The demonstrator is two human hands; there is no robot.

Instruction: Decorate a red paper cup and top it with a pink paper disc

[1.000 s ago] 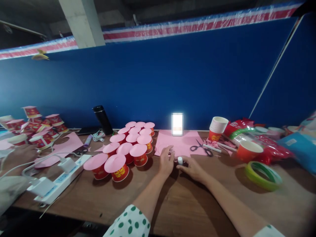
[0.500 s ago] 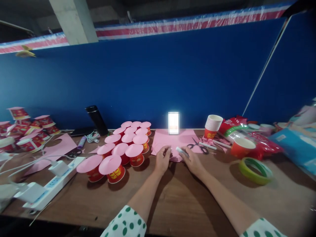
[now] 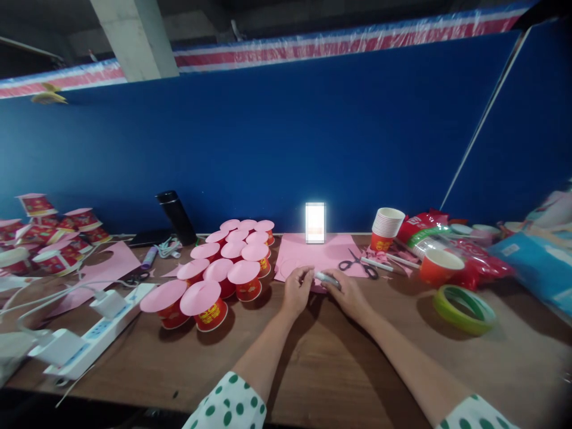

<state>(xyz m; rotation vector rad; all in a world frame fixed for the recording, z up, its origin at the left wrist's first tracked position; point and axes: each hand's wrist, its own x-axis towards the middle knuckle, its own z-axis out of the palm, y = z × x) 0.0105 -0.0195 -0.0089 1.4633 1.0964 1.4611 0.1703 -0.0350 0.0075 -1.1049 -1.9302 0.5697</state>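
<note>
In my right hand (image 3: 347, 293) is a small whitish tube, which looks like a glue stick (image 3: 328, 278), its pale end pointing left. The fingers are closed around it. My left hand (image 3: 297, 292) is close beside that end, thumb and fingertips pinched together; what they hold, if anything, is too small to make out. Both hands are over the near edge of a pink paper sheet (image 3: 330, 250). Black-handled scissors (image 3: 358, 264) lie on the sheet's right side. Left of my hands stand several red paper cups (image 3: 210, 314), each topped with a pink paper disc (image 3: 200, 298).
Stacked paper cups (image 3: 388, 226), white pens (image 3: 376, 264), a single cup (image 3: 441, 266) and a green tape roll (image 3: 465, 310) are at right. A power strip (image 3: 105, 330), black bottle (image 3: 174, 215) and another person's blurred hand (image 3: 33, 298) are at left.
My left hand has come slightly nearer the glue stick, and its fingers have drawn closer together. The glue stick has tilted a little in my right hand.
</note>
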